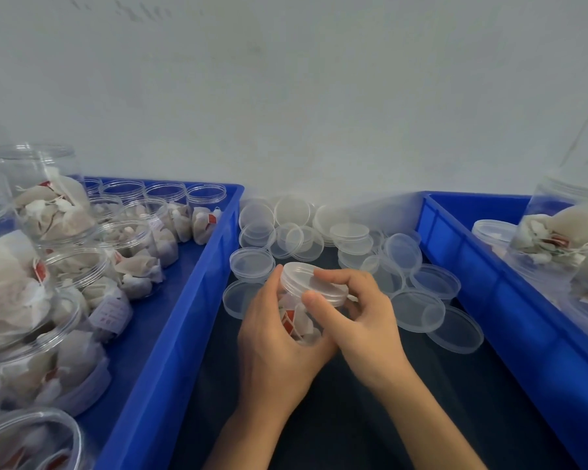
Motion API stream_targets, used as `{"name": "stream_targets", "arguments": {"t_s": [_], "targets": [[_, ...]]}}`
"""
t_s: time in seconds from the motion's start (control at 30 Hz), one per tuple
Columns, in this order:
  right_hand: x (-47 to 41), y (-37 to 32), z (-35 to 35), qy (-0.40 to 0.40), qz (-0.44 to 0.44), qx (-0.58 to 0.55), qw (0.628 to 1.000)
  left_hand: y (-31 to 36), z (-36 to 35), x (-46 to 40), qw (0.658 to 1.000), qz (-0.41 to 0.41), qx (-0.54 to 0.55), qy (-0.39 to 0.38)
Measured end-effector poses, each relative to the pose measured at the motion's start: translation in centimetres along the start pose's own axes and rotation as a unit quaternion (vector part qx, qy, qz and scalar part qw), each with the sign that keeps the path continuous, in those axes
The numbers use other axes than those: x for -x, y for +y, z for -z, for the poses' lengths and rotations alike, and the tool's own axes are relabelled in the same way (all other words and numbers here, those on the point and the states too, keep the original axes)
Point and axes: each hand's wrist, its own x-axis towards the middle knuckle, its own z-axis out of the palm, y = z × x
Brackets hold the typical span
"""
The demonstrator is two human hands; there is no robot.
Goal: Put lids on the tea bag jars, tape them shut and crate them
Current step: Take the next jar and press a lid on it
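Your left hand (pixel 279 337) grips the jar (pixel 297 320) steady so your right hand (pixel 357 310) pinches the lid (pixel 314 283) on, spare lids (pixel 418 310) at 3 o'clock.

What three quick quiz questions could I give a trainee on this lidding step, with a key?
1. True or false: the jar between the hands already has a lid sitting on its mouth.
2. Which hand grips the jar body from below? A) left hand B) right hand C) neither
3. Fill in: the loose lids lie on the dark surface between two blue ____.

Key:
1. True; the right hand's fingers pinch its rim.
2. A.
3. Crates: the left crate holds open jars of tea bags, the right crate holds a few more.
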Motion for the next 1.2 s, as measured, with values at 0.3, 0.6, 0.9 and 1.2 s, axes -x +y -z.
{"name": "stream_targets", "arguments": {"t_s": [0.3,0.6,0.9,1.2], "targets": [[0.0,-0.2,0.8,-0.032,-0.031,-0.058,0.997,0.0,0.0,0.0,1.0,0.01,0.0,-0.014],[0.1,0.1,0.8,-0.042,-0.014,-0.01,0.999,0.2,0.1,0.0,0.999,0.005,0.029,-0.03],[0.0,0.2,0.6,-0.007,-0.009,0.057,0.998,-0.1,0.0,0.1,0.999,0.013,0.025,-0.041],[-0.2,0.4,0.5,-0.007,-0.02,0.026,0.999,-0.1,0.2,0.0,0.998,0.013,0.049,-0.028]]}}
